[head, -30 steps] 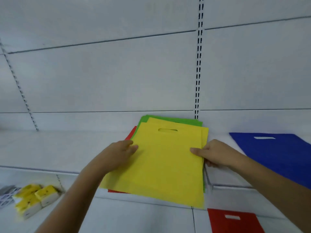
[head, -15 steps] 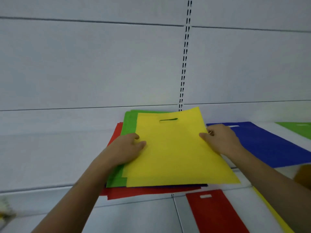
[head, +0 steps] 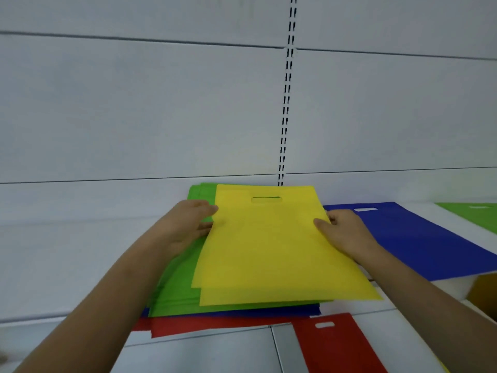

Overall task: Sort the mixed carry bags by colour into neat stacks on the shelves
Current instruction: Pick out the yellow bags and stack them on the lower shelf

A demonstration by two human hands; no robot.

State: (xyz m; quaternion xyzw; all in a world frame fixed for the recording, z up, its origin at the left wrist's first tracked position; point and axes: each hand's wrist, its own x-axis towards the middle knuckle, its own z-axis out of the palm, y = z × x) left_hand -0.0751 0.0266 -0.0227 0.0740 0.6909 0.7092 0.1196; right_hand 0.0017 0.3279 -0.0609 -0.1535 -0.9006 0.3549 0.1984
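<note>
While both hands held the top yellow bag [head: 271, 243] by its side edges, it lay over the mixed pile [head: 188, 300] on the shelf [head: 67, 265], with a second yellow sheet showing just beneath it, then green, blue and red layers below. The left hand [head: 185, 227] gripped the left edge, its fingers [head: 207, 211] curled loosely, thumb on top; the right hand [head: 344, 232] pinched the right edge, thumb pressed on the yellow face and the other fingers hidden behind or under it.

By my judgement, the main risk was that the second yellow sheet would cling and drag out unevenly, or that the thin fabric would sag and fold if lifted from the sides alone. Pulling sideways could also skew the green layer, which already sat askew of the red one, and push the pile's front edge further over the shelf lip.

To the right, a blue bag [head: 419, 243] lay flat, touching or just beside the right hand, and a green bag [head: 473, 214] lay beyond it. A red bag [head: 336, 345] rested on the lower shelf [head: 215, 354]. Behind stood pale grey back panels [head: 134, 109] and a slotted upright [head: 286, 103].
</note>
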